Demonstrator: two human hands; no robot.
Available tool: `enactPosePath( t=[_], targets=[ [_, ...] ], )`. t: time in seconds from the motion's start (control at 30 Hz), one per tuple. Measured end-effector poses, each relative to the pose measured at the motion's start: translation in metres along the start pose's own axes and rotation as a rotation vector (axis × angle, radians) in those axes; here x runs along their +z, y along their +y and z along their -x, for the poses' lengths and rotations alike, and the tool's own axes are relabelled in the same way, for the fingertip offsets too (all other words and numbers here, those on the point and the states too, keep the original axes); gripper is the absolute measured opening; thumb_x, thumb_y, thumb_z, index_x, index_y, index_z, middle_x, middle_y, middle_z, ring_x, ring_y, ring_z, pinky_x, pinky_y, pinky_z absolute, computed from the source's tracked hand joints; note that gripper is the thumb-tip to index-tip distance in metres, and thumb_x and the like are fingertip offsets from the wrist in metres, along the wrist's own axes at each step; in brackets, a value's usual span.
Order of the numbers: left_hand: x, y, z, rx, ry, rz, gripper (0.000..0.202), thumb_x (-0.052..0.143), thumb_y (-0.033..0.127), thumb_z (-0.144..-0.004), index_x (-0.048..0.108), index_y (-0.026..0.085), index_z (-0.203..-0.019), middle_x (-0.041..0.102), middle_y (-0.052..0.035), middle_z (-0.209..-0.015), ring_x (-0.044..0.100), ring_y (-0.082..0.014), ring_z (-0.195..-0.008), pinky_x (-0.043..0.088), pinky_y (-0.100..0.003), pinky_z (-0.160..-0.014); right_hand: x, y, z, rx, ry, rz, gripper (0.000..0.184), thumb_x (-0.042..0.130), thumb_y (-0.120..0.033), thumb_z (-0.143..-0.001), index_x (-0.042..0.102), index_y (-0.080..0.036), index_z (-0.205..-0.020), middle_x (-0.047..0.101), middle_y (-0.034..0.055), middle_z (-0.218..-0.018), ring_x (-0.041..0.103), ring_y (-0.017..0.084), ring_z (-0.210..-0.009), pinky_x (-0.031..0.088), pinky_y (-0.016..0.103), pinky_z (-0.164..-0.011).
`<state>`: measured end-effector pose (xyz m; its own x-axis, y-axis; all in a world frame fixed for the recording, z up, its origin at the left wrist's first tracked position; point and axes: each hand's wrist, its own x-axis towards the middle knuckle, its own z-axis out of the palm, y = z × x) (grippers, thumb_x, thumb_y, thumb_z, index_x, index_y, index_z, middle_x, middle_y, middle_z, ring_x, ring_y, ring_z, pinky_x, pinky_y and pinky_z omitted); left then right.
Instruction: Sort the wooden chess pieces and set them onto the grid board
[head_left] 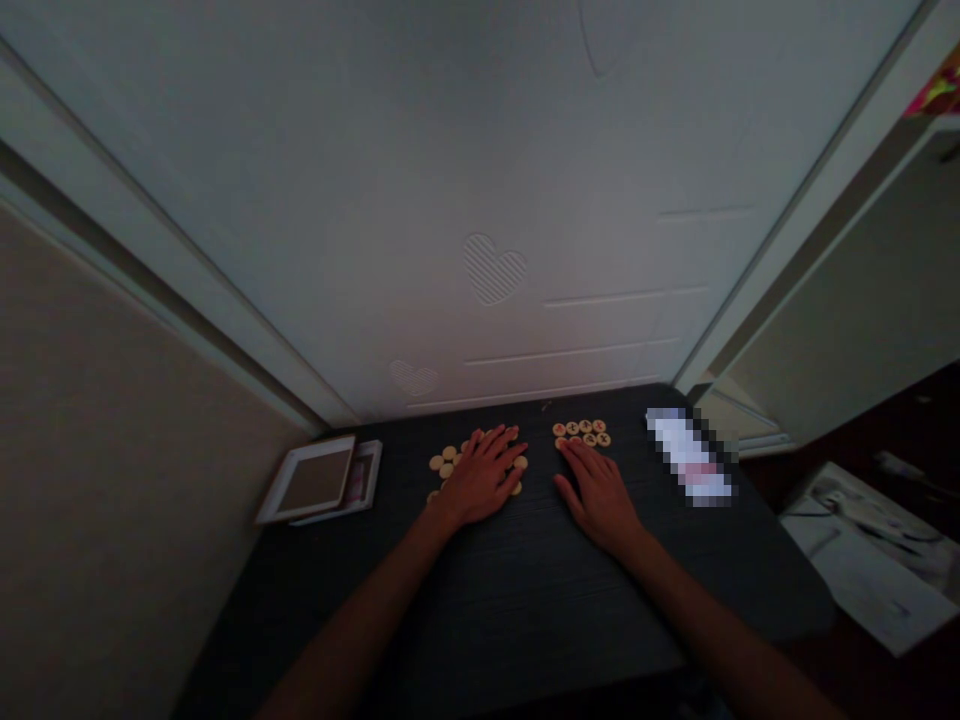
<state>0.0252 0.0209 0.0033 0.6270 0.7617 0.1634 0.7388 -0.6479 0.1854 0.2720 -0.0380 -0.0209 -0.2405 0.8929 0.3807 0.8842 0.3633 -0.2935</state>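
Note:
Round wooden xiangqi pieces (pixel 448 459) lie in a loose cluster on the dark wood-grain table (pixel 510 620), and my left hand (pixel 480 478) rests flat on top of them, hiding most of the cluster. To the right, a second group of the pieces (pixel 583 433) lies in a tight bunch, with engraved characters showing on their faces. My right hand (pixel 596 495) lies palm down just in front of that group, its fingertips at or touching the nearest piece. Neither hand is holding anything that I can see.
A white door (pixel 450 200) stands at the table's far edge. A framed picture (pixel 315 480) lies at the left on the table, and a pixelated white object (pixel 688 456) lies at the right. Printed paper (pixel 862 550) lies beyond the table's right edge.

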Motion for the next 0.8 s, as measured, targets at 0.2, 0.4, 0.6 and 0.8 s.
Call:
enactPosePath(
  t=[0.2,0.4,0.6,0.8],
  targets=[
    [-0.003,0.005,0.004,0.016,0.007,-0.002,0.045,0.036,0.048,-0.104,0.046,0.036,-0.147,0.036,-0.0015,-0.161,0.026,-0.0266,-0.151,0.019,-0.058,-0.122,0.000,0.000,0.000,-0.021,-0.024,0.006,0.052,0.041,-0.041,-0.104,0.040,-0.020,-0.152,0.051,0.0109,-0.151,0.042,0.028,-0.142,0.037,0.048,-0.110],
    [-0.003,0.008,0.009,0.015,-0.002,0.015,0.045,0.038,0.049,-0.103,0.047,0.038,-0.146,0.037,-0.0006,-0.161,0.027,-0.0254,-0.151,0.016,-0.057,-0.124,-0.001,-0.001,-0.001,-0.007,-0.033,-0.004,0.052,0.040,-0.040,-0.104,0.041,-0.020,-0.152,0.051,0.0109,-0.151,0.042,0.028,-0.142,0.036,0.048,-0.110],
    [-0.012,-0.005,0.017,-0.044,0.023,0.100,0.049,0.037,0.047,-0.104,0.039,0.035,-0.151,0.033,-0.0015,-0.163,0.024,-0.0244,-0.152,0.019,-0.055,-0.124,-0.004,-0.001,0.000,-0.014,-0.002,-0.025,0.049,0.043,-0.039,-0.104,0.045,-0.019,-0.148,0.052,0.0114,-0.150,0.043,0.028,-0.142,0.037,0.048,-0.111],
    [-0.017,-0.043,0.063,-0.246,0.136,0.135,0.048,0.037,0.044,-0.105,0.042,0.028,-0.150,0.038,-0.0071,-0.160,0.031,-0.0259,-0.149,0.025,-0.056,-0.122,-0.004,-0.001,0.003,-0.128,-0.009,-0.114,0.041,0.048,-0.034,-0.101,0.056,-0.020,-0.139,0.057,0.0116,-0.144,0.050,0.027,-0.136,0.042,0.048,-0.109]
  ],
)
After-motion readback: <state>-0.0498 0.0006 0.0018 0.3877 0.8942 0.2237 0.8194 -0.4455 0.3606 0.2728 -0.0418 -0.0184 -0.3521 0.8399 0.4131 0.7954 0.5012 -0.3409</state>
